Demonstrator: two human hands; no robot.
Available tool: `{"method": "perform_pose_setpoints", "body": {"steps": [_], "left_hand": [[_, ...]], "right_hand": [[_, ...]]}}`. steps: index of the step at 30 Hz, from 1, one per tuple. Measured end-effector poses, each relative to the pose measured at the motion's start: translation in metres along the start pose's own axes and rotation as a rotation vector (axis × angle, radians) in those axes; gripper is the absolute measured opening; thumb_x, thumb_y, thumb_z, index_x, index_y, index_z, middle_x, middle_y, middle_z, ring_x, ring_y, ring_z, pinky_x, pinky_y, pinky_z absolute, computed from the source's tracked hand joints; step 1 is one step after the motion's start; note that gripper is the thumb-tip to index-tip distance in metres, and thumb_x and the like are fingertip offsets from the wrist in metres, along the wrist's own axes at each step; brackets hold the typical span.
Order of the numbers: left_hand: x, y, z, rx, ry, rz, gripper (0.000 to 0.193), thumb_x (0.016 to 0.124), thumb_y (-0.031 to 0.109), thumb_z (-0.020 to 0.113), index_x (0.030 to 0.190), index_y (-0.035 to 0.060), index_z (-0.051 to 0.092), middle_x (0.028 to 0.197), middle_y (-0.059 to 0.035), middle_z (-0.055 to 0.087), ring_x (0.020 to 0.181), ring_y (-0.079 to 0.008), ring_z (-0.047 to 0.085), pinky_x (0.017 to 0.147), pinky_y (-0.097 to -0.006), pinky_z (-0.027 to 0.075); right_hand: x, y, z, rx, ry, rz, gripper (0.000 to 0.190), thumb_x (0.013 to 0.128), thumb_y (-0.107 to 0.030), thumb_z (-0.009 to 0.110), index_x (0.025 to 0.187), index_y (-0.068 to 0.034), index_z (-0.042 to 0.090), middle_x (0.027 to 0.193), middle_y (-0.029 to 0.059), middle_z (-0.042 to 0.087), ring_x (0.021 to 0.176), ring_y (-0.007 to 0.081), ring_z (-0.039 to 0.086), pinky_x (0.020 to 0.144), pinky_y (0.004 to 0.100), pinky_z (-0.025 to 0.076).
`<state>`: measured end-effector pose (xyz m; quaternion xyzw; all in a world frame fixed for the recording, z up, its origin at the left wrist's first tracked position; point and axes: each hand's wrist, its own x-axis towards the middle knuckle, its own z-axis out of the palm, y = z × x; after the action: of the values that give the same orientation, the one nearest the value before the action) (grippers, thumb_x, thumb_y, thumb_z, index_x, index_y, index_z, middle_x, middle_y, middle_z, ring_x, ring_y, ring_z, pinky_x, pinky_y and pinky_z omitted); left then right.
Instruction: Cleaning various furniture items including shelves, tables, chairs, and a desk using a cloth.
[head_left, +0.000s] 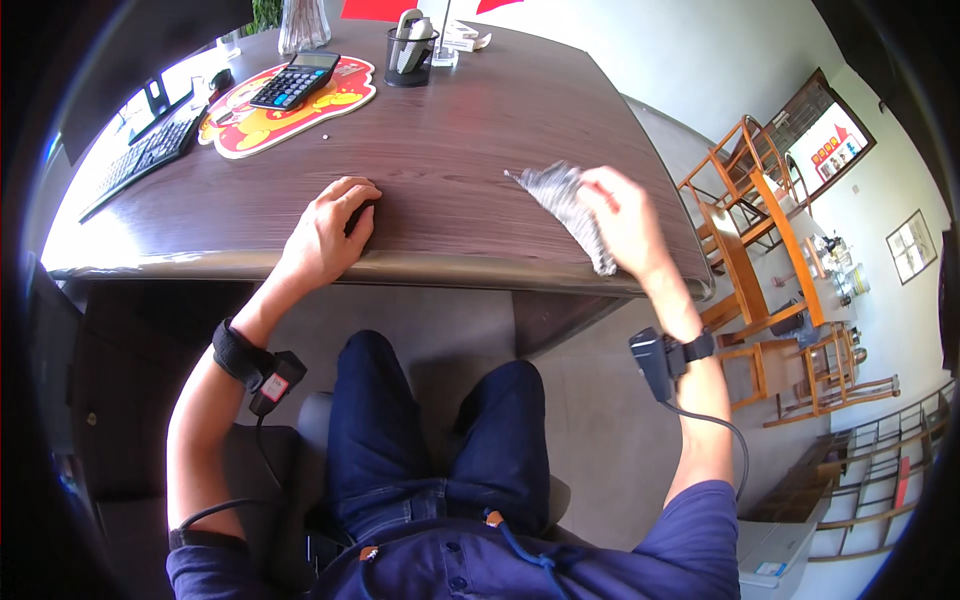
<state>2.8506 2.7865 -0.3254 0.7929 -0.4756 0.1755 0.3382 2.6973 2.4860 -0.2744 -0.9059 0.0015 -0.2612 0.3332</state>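
My left hand (328, 229) is curled around a small black object (361, 216), perhaps a computer mouse, near the front edge of the dark wood-grain desk (450, 165). Most of that object is hidden by the fingers. On the right part of the desk, my right hand (619, 217), slightly blurred, grips a crumpled grey cloth (562, 199). The cloth trails to the left of the fingers, and its lower end lies at the rounded desk edge. Both forearms wear black strapped devices with cables.
A keyboard (146, 161) lies at the left, beside a calculator (296, 80) on a red and yellow mat (251, 139). Farther back stand a mesh pen holder (409, 60) and a ribbed glass vase (304, 26). Wooden chairs and a table (787, 247) are at the right, beyond the desk.
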Motion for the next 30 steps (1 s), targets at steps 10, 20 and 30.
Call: {"method": "perform_pose_setpoints", "body": {"steps": [10, 20, 30], "left_hand": [[-0.004, -0.005, 0.003, -0.014, 0.024, 0.027, 0.018, 0.08, 0.002, 0.053, 0.096, -0.0048, 0.058, 0.105, -0.0188, 0.058, 0.096, -0.0352, 0.058, 0.085, -0.037, 0.046], [0.005, 0.001, -0.001, -0.015, -0.007, 0.007, 0.018, 0.079, 0.001, 0.054, 0.096, -0.0038, 0.058, 0.104, -0.0183, 0.058, 0.098, -0.0354, 0.057, 0.087, -0.0367, 0.045], [0.075, -0.017, -0.006, -0.017, -0.214, 0.029, 0.01, 0.076, 0.006, 0.061, 0.084, 0.0034, 0.066, 0.074, -0.0117, 0.062, 0.068, -0.0251, 0.061, 0.065, -0.0322, 0.05]], "right_hand": [[0.014, 0.066, -0.057, -0.229, 0.151, 0.439, 0.019, 0.087, -0.016, 0.059, 0.097, -0.001, 0.06, 0.086, 0.0044, 0.062, 0.079, 0.0095, 0.057, 0.074, 0.0229, 0.046], [-0.018, 0.034, 0.031, -0.645, -0.223, -0.119, 0.049, 0.092, -0.039, 0.043, 0.132, -0.011, 0.04, 0.138, 0.0166, 0.035, 0.13, 0.0314, 0.029, 0.107, 0.0439, 0.021], [-0.04, 0.063, -0.032, -0.597, -0.267, -0.015, 0.05, 0.093, -0.043, 0.035, 0.135, -0.017, 0.039, 0.141, 0.0115, 0.032, 0.132, 0.028, 0.025, 0.109, 0.0397, 0.016]]}}
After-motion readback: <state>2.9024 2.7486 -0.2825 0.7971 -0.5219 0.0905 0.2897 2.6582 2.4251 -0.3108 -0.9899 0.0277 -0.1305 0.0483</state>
